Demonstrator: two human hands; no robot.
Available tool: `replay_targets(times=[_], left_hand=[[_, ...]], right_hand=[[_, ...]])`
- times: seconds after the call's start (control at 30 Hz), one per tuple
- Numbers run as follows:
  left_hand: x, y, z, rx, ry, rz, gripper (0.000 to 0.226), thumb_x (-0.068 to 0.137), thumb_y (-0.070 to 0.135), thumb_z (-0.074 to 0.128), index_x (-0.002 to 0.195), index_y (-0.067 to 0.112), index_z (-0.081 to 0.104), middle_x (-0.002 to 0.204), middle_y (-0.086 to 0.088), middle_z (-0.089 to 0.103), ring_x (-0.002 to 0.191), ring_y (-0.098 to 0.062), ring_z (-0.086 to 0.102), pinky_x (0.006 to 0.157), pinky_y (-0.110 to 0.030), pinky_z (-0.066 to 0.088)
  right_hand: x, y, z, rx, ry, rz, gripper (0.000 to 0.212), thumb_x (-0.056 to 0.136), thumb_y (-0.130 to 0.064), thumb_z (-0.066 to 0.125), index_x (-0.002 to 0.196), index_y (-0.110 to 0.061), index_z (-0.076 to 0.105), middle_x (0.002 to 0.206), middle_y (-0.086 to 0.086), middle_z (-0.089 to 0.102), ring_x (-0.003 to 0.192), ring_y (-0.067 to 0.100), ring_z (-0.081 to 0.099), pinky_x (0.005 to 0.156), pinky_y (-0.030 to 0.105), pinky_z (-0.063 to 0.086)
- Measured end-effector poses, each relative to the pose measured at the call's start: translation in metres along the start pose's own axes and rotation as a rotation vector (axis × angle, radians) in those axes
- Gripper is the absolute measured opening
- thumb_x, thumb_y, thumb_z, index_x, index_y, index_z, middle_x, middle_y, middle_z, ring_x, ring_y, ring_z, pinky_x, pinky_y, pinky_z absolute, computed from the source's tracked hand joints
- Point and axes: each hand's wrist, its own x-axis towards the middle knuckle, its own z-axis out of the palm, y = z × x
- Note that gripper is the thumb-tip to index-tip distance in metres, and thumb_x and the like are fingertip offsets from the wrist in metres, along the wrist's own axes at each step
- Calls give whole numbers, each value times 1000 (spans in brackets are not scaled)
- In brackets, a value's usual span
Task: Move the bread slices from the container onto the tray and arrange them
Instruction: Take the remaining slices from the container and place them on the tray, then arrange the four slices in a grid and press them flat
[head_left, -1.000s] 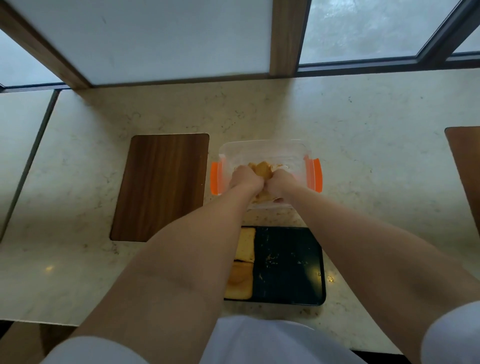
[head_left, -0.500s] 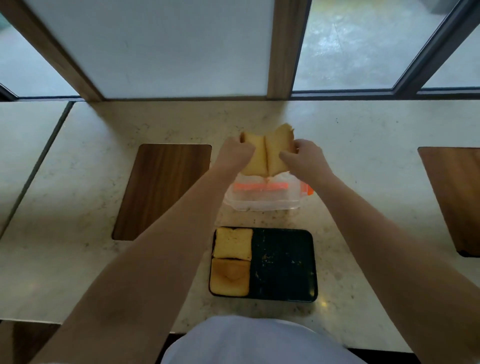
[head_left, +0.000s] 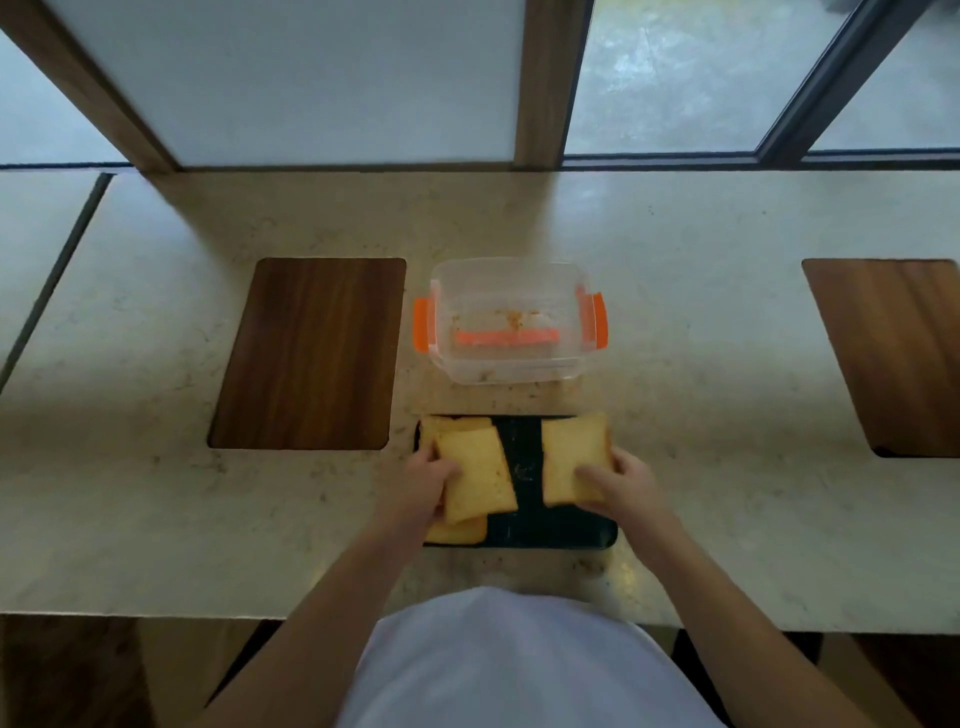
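A black tray (head_left: 524, 530) lies on the counter right in front of me. My left hand (head_left: 428, 483) grips a bread slice (head_left: 475, 473) over the tray's left side, above two slices lying there: a far one (head_left: 441, 425) and a near one (head_left: 460, 531), both partly covered. My right hand (head_left: 621, 480) grips another bread slice (head_left: 574, 457) over the tray's right side. Whether the held slices touch the tray I cannot tell. Behind the tray stands a clear plastic container (head_left: 511, 325) with orange clips; only crumbs show inside it.
A dark wooden board (head_left: 306, 353) is set into the marble counter (head_left: 156, 493) left of the container, another wooden board (head_left: 896, 353) at the far right. Windows and wooden posts rise behind the counter. The counter's front edge is just under my arms.
Both hands lifted a slice each out of the container, then carried them down and toward me to the tray, spreading apart left and right. The container now holds only crumbs.
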Motion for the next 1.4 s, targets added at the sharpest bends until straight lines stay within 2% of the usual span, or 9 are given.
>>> replay_targets(times=[0.2, 0.37, 0.47, 0.7, 0.83, 1.0, 1.1, 1.23, 1.4], left_hand=[[-4, -33, 4, 9, -23, -57, 36, 94, 8, 53, 129, 17, 54, 119, -9, 61, 103, -27, 62, 75, -41, 58], [-1, -26, 11, 141, 6, -31, 30, 95, 10, 51, 122, 22, 55, 118, -10, 62, 107, -30, 62, 97, -56, 52], [-2, -19, 15, 131, 6, -31, 28, 95, 11, 51, 120, 22, 56, 118, -11, 63, 106, -30, 63, 95, -53, 54], [5, -18, 22, 129, -9, -65, 25, 96, 10, 50, 112, 28, 55, 118, -11, 62, 110, -32, 61, 98, -56, 52], [7, -14, 25, 147, 5, -100, 25, 95, 11, 51, 101, 35, 54, 114, -9, 60, 109, -34, 61, 97, -57, 52], [16, -9, 29, 144, 24, -114, 31, 94, 15, 52, 123, 27, 51, 120, -10, 61, 108, -32, 61, 93, -56, 54], [20, -5, 34, 148, 25, -104, 28, 94, 15, 52, 121, 24, 54, 120, -11, 61, 109, -33, 61, 94, -57, 54], [21, -4, 38, 134, 32, -101, 32, 95, 14, 53, 125, 22, 53, 120, -11, 61, 109, -32, 62, 94, -57, 54], [24, -4, 36, 119, 24, -84, 38, 94, 16, 54, 132, 19, 53, 122, -11, 61, 109, -31, 62, 91, -52, 56]], right_hand=[[-7, 31, 4, -261, -28, -6, 24, 82, -23, 76, 102, -30, 65, 98, -5, 71, 82, 5, 68, 63, 24, 54], [5, 23, -1, -360, -8, -80, 16, 84, -21, 77, 97, -19, 69, 92, 4, 72, 83, 16, 69, 70, 35, 57], [18, 15, -6, -307, 19, -64, 20, 86, -22, 76, 102, -16, 67, 97, 4, 71, 88, 18, 69, 77, 38, 59], [46, 4, -7, -254, 184, -8, 35, 93, -24, 67, 125, -12, 59, 111, 1, 64, 86, 3, 56, 64, 21, 45], [50, -1, -4, -723, 187, -29, 45, 88, -23, 64, 130, -9, 55, 119, 8, 59, 97, 17, 56, 76, 29, 51], [43, 0, 0, -1127, 208, -215, 66, 84, -32, 68, 142, -12, 42, 137, 11, 45, 124, 28, 42, 99, 39, 45], [46, -1, 0, -1350, 44, -373, 90, 79, -33, 76, 153, -21, 26, 154, 8, 32, 138, 32, 30, 106, 46, 40], [55, 3, -3, -1531, -145, -402, 107, 76, -27, 81, 158, -27, 11, 161, 10, 18, 145, 35, 17, 111, 53, 31], [66, 6, -3, -1563, -109, -442, 98, 76, -22, 78, 154, -24, 20, 155, 11, 29, 140, 35, 26, 109, 53, 33]])
